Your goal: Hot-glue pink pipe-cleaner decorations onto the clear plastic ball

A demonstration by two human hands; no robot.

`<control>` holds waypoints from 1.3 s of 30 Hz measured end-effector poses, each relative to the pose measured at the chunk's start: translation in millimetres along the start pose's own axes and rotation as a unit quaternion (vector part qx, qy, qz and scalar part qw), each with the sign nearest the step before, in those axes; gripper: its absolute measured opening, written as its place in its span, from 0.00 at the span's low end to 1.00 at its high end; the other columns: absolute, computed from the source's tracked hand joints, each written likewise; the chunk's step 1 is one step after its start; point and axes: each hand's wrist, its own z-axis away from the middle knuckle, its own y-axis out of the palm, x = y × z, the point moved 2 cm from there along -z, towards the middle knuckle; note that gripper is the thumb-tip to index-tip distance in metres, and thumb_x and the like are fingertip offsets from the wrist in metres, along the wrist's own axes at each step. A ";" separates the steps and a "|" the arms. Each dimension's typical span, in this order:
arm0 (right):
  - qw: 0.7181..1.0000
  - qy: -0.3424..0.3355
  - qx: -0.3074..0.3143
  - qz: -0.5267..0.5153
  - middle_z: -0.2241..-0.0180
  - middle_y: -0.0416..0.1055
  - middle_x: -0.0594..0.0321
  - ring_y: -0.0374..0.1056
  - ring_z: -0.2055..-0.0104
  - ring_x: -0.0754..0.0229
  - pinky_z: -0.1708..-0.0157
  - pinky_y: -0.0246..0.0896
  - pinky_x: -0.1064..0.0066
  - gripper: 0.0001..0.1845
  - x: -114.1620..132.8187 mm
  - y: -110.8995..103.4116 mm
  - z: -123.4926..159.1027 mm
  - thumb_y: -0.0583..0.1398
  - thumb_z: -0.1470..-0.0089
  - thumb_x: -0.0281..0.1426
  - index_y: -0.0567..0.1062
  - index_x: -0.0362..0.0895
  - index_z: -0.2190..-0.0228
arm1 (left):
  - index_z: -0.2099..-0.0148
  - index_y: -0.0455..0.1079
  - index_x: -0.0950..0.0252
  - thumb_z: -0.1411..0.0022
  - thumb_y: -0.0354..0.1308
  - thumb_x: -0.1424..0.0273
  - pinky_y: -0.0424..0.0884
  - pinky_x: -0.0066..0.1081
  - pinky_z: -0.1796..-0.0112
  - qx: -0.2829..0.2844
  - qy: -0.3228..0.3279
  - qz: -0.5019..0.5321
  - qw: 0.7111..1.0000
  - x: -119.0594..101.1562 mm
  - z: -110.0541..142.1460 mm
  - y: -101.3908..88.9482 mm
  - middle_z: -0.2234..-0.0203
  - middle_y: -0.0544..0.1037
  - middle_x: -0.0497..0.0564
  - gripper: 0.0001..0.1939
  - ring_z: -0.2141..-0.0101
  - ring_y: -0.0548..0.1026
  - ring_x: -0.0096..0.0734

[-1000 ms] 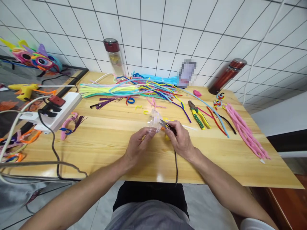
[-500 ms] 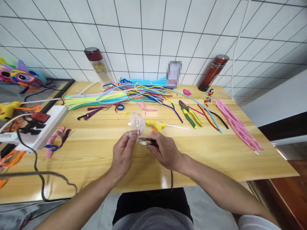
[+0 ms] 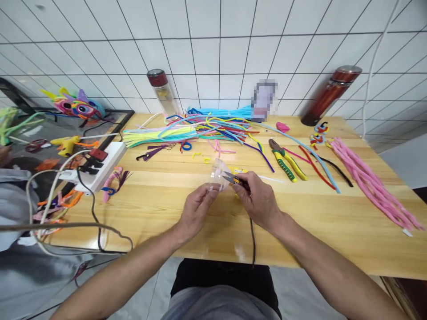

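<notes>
My left hand (image 3: pixel 197 209) pinches the lower edge of a small clear plastic piece (image 3: pixel 218 169) above the table, its thumb pressed to the fingers. In my right hand (image 3: pixel 260 199) is a pair of thread snips (image 3: pixel 230 178), the pointed blades slightly apart and aimed left. The blade tips overlap the right side of the plastic from this view; whether they touch it I cannot tell. Behind my right hand lies a yellow glue gun (image 3: pixel 239 170), mostly hidden, with a clear glue stick sticking out. Small yellow pipe cleaner bits (image 3: pixel 207 160) lie behind the plastic.
Bundled pipe cleaners (image 3: pixel 160 135) lie along the back, between a clear bottle (image 3: pixel 164 95) and a red thermos (image 3: pixel 332 95). Pliers (image 3: pixel 287 161) and pink pipe cleaners (image 3: pixel 373 182) are on the right. A power strip (image 3: pixel 105 169) with cables stands left, beside another person's grey clothing (image 3: pixel 16 195).
The view has turned left, bringing another person's clothing in. The snips have risen from beside my left fingertips to the plastic piece's right side. My left hand keeps its pinch.
</notes>
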 end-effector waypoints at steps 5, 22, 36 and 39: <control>1.000 0.017 -0.010 -0.001 0.62 0.79 0.57 0.77 0.61 0.54 0.62 0.70 0.64 0.17 -4.3 -5.9 -3.7 0.54 0.28 0.46 0.75 0.48 0.53 | 0.56 0.80 0.59 0.27 0.58 0.55 0.77 0.39 0.48 0.007 0.008 0.000 1.000 -4.6 0.2 2.2 0.57 0.86 0.54 0.16 0.53 0.83 0.40; 0.997 0.054 0.011 -0.055 0.69 0.78 0.63 0.74 0.68 0.58 0.63 0.68 0.67 0.11 -10.4 -11.9 -12.9 0.56 0.30 0.38 0.76 0.48 0.60 | 0.48 0.80 0.61 0.24 0.56 0.63 0.79 0.36 0.44 0.042 0.117 -0.044 0.991 -1.0 0.4 5.7 0.51 0.86 0.54 0.13 0.48 0.84 0.36; 0.984 -0.149 -0.019 0.094 0.63 0.79 0.57 0.76 0.62 0.56 0.63 0.69 0.66 0.10 1.1 -19.1 -7.6 0.56 0.28 0.31 0.76 0.45 0.52 | 0.49 0.82 0.61 0.24 0.56 0.62 0.80 0.35 0.46 0.047 0.129 -0.038 0.990 1.0 -0.9 5.9 0.54 0.87 0.55 0.14 0.50 0.84 0.36; 0.981 -0.165 -0.024 0.103 0.63 0.79 0.56 0.76 0.61 0.56 0.63 0.69 0.66 0.09 4.0 -19.4 -7.2 0.56 0.28 0.30 0.76 0.45 0.51 | 0.49 0.82 0.61 0.24 0.57 0.61 0.79 0.36 0.46 0.048 0.125 -0.032 0.990 3.3 -1.4 6.0 0.53 0.87 0.55 0.14 0.50 0.84 0.37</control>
